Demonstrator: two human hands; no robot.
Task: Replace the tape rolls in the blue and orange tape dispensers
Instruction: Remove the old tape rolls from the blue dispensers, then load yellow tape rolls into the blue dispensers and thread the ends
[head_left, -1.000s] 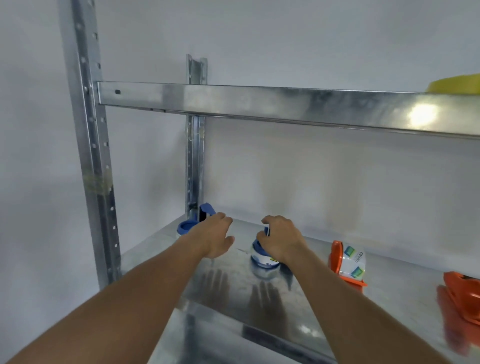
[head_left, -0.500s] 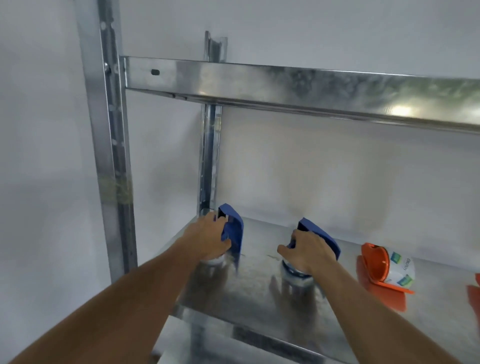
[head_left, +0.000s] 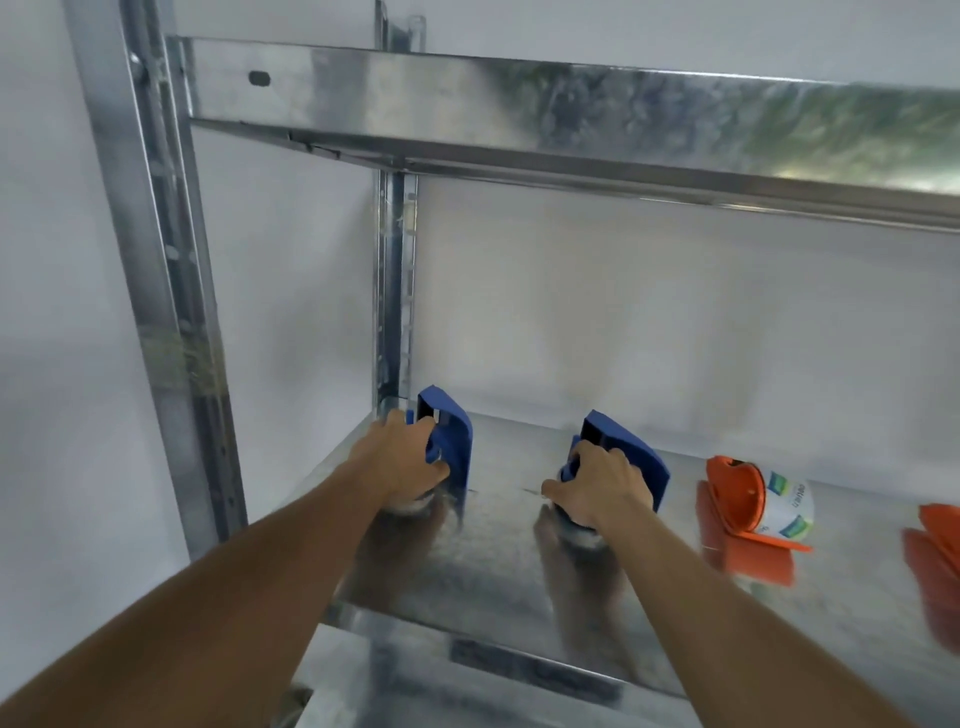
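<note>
Two blue tape dispensers stand on the metal shelf (head_left: 498, 566). My left hand (head_left: 402, 460) grips the left blue dispenser (head_left: 452, 436) near the rear corner post. My right hand (head_left: 597, 486) grips the right blue dispenser (head_left: 631, 452) toward the shelf's middle. Each hand covers the tape roll under it. An orange dispenser (head_left: 735, 499) holding a white tape roll (head_left: 787, 506) lies on its side to the right of my right hand. A second orange dispenser (head_left: 937, 525) is cut off by the right edge.
An upper shelf beam (head_left: 571, 114) runs overhead, close above the work space. A front upright post (head_left: 171, 291) stands at the left and a rear post (head_left: 395, 291) at the back corner. A white wall lies behind.
Both hands have closed onto the blue dispensers and tipped them upright. The view has moved closer and lower, so the shelf items sit larger in frame.
</note>
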